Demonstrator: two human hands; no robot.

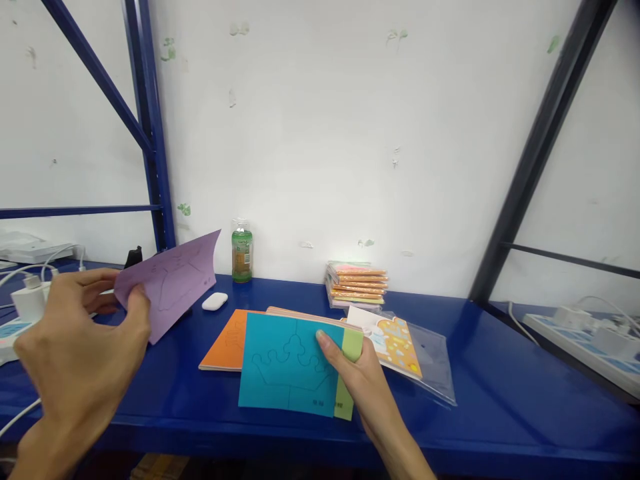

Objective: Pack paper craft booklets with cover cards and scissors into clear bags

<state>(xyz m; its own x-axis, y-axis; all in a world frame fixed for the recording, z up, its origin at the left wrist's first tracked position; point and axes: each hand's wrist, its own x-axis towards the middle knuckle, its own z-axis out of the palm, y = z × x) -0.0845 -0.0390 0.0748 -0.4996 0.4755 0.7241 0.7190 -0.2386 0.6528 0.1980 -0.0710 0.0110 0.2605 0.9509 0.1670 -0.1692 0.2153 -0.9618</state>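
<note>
My left hand (87, 333) pinches a purple paper sheet (175, 280) by its left edge, holding it up and tilted above the left side of the table. Faint dark outlines show on the sheet. My right hand (360, 373) grips a stack of coloured paper sheets by its right side. On top is a blue sheet (287, 373) with a crown outline and a vertical middle line; a green sheet (353, 343) sticks out behind it at the right. Behind the stack, an orange paper pile (225, 347) lies on the table, partly covered from view.
A green-labelled bottle (242, 253) and a white earbud case (215, 301) stand at back left. Wrapped packs (357, 283) are piled by the wall. A patterned card (395, 340) lies on a clear plastic sleeve (440, 360). Power strips (585, 340) and cables sit at both sides.
</note>
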